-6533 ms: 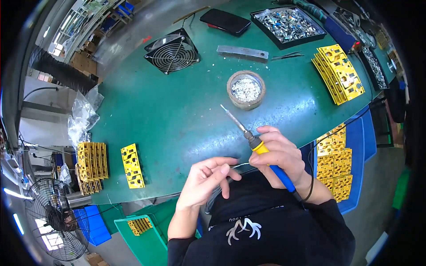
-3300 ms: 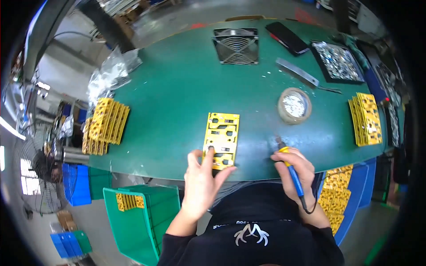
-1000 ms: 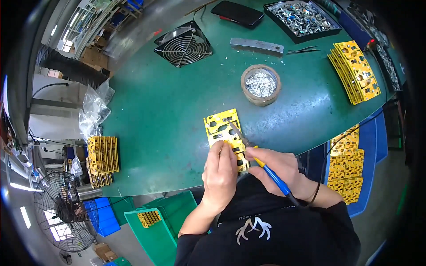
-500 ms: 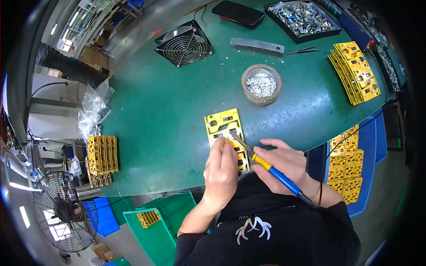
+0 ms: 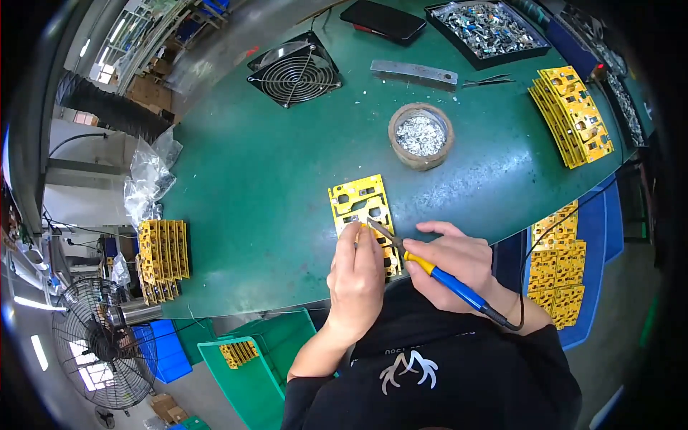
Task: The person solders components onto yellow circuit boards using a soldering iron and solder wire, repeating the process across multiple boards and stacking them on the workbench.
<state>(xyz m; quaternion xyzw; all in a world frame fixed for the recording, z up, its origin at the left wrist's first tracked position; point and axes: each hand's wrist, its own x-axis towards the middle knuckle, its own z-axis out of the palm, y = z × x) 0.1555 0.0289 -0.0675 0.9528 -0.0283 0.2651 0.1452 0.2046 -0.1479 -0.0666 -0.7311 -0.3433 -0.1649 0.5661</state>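
Observation:
A yellow circuit board panel with cutouts (image 5: 356,195) lies on the green tabletop in front of me. My right hand (image 5: 455,266) is closed round a soldering iron with a blue and yellow handle (image 5: 456,288). The iron slants to the upper left, its tip at the middle of the panel beside my left fingertips. My left hand (image 5: 356,283) is closed in a pinch over the panel's left part. Whatever it pinches is hidden by the fingers, which also cover some of the panel.
Beyond the panel stands a round pot of silvery scraps (image 5: 421,136). Farther back are a black fan (image 5: 295,75), a metal bar (image 5: 413,74), tweezers (image 5: 489,80) and a parts tray (image 5: 487,32). Yellow panels stand at right (image 5: 573,118) and left (image 5: 163,251). The iron's cable (image 5: 534,247) runs right.
The soldering iron's tip has shifted slightly left and nearer me, closer to my left fingertips. My left hand stays at nearly the same place on the panel.

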